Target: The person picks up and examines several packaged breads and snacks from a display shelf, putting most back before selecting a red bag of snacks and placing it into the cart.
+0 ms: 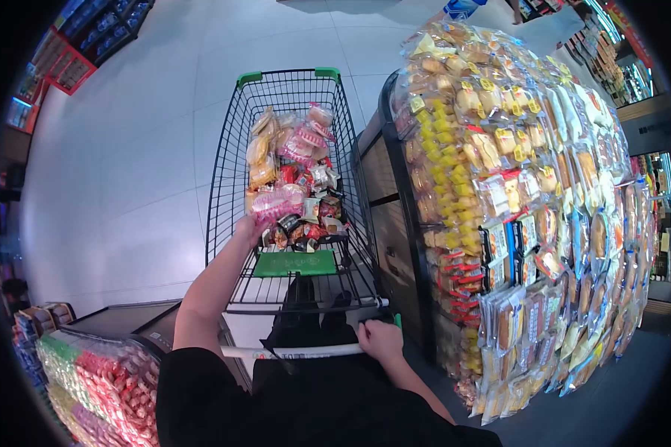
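Observation:
A wire shopping cart [218,160] with green corner caps stands in front of me, holding several packaged foods. My left hand [250,229] reaches over the cart's left side and grips the near end of a pink-and-clear bread package [279,201]; most of its fingers are hidden. Beyond that package lie more pink-wrapped breads [306,143] and yellowish bread bags [259,149]. Small dark and red snack packs [298,227] sit close to the hand. Closed around the right end of the cart handle [313,351] is my right hand [381,340].
A tall display of bagged breads [492,160] rises close along the cart's right side on a dark stand [395,231]. At lower left is a bin of red and green wrapped packs [104,380]. Pale tiled floor [119,194] stretches left and ahead. A red crate [71,63] stands far left.

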Demonstrator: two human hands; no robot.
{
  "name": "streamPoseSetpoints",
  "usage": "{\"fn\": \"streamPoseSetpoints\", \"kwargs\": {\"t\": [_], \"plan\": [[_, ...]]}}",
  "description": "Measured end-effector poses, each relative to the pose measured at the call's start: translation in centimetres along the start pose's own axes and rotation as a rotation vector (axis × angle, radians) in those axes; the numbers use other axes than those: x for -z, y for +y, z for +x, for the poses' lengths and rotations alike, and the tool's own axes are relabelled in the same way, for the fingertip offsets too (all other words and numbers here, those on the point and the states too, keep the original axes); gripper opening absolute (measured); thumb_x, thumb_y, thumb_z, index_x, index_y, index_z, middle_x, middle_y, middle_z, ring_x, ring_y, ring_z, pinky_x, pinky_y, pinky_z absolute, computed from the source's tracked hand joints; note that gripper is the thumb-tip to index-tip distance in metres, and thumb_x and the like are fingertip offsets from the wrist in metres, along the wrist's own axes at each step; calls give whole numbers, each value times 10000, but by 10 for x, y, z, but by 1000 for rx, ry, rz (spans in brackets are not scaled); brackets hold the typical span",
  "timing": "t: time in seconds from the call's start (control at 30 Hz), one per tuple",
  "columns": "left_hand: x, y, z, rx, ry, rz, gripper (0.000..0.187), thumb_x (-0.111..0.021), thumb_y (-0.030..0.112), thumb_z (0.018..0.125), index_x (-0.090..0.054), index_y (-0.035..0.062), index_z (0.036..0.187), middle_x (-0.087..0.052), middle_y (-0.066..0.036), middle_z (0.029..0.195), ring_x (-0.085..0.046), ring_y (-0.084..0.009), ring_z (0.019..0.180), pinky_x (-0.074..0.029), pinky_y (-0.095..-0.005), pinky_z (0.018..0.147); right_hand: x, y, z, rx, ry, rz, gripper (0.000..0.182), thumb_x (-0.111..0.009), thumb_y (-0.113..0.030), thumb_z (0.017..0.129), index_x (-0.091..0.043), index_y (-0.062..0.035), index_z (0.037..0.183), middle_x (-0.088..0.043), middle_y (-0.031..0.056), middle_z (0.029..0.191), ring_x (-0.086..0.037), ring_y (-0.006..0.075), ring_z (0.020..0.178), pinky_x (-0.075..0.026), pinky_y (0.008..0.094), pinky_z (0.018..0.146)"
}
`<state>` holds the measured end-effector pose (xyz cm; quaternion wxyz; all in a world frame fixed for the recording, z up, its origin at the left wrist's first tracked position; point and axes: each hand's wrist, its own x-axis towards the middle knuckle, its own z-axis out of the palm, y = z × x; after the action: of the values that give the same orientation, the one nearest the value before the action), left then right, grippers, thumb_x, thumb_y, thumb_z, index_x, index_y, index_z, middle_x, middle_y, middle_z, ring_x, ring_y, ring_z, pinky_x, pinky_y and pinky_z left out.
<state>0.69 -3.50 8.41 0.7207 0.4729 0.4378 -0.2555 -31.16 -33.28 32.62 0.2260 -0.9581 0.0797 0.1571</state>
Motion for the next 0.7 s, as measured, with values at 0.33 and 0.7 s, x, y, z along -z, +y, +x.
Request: {"fn": "streamPoseSetpoints", "kwargs": {"t": [0.33, 0.7], "plan": [[-75, 81, 167, -196, -93, -103, 252, -469, 36, 976, -514, 0, 1221, -606, -126, 1096, -625, -228, 967, -588, -350, 798, -1, 1, 7, -53, 32, -33, 271, -662, -226, 783, -586, -130, 541, -604, 62, 558, -625, 253, 511, -511, 378, 519], [-86, 105, 231, -218, -42, -136, 239, -491, 47, 976, -504, -39, 1199, -613, -165, 1103, -652, -238, 992, -578, -323, 861, 0, -3, 12, -77, 14, -25, 265, -675, -215, 752, -568, -136, 522, -567, 53, 529, -598, 249, 484, -482, 379, 481]]}}
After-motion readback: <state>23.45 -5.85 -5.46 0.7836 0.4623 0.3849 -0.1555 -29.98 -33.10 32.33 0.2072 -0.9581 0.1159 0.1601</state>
